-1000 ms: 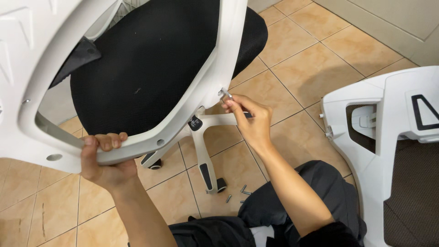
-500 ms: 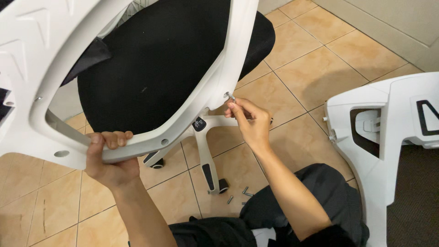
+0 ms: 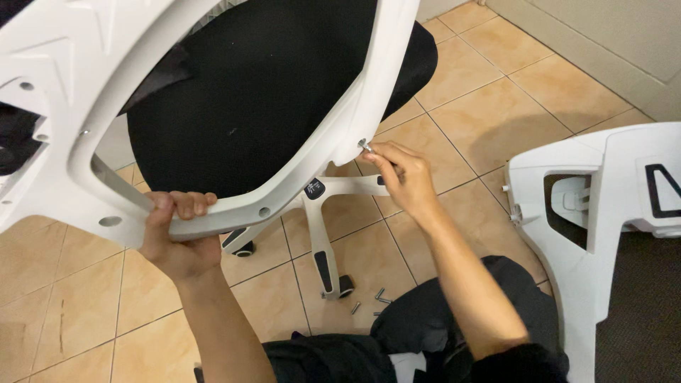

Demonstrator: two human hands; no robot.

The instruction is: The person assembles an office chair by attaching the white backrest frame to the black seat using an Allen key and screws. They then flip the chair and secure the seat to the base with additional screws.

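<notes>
A white plastic chair frame curves across the upper left, over a black mesh seat. My left hand grips the frame's lower rim from beneath. My right hand pinches a small metal screw that sits at a hole in the frame's right edge. Fingers hide most of the screw.
A white star base with black castors stands on the tan tiled floor. Several loose screws lie on the tiles by my dark-trousered knee. A second white chair part with brown mesh lies at the right. A pale wall panel runs along the top right.
The frame and both hands have shifted slightly right and up in view. My right hand stays at the screw, its fingers turned a little.
</notes>
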